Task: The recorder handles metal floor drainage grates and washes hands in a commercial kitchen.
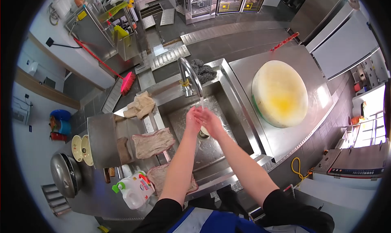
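Observation:
My left hand (193, 120) and my right hand (210, 121) are together under a running chrome faucet (187, 71), above a stainless steel sink (183, 126). Water falls onto them; the fingers meet and partly overlap, and I see nothing held between them. Behind them a pale rounded thing (204, 130), mostly hidden, is beside the drain (202, 135). A grey scouring mesh (202, 71) rests on the back rim. Damp cloths (153, 142) lie left of the sink, with a folded beige cloth (140, 105) farther back.
A thick round chopping block (281, 95) stands on the steel counter at right. At lower left are a white detergent jug (134, 190) with a green cap, a steel box (102, 141), yellow plates (87, 150) and a lidded wok (64, 175). A pink broom (127, 83) leans beyond.

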Available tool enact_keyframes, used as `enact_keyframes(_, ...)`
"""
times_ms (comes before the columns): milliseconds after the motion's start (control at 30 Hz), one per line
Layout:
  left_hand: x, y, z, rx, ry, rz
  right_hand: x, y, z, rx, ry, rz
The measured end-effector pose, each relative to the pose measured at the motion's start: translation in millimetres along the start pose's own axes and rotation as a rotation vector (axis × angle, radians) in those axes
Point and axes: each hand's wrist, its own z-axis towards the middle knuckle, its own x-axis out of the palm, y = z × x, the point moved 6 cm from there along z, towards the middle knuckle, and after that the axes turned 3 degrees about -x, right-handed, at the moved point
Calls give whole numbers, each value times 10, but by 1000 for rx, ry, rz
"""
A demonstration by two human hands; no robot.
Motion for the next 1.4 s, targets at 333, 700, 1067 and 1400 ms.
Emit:
enact_keyframes(333, -359, -500, -426, 120, -263, 725, 30, 82, 509, 225, 155, -271)
enact_keyframes(700, 1107, -989, -530, 1066, -22, 1774, -853, -41, -1440, -312, 5, -1488)
enact_keyframes(1067, 951, -964, 302, 777, -88, 1890, -1402, 168, -2806, -317, -407, -1352)
enact_keyframes(1400, 831, -1076, -280, 1046, -299, 1756, -1457, 229, -2995, -328, -453, -1233)
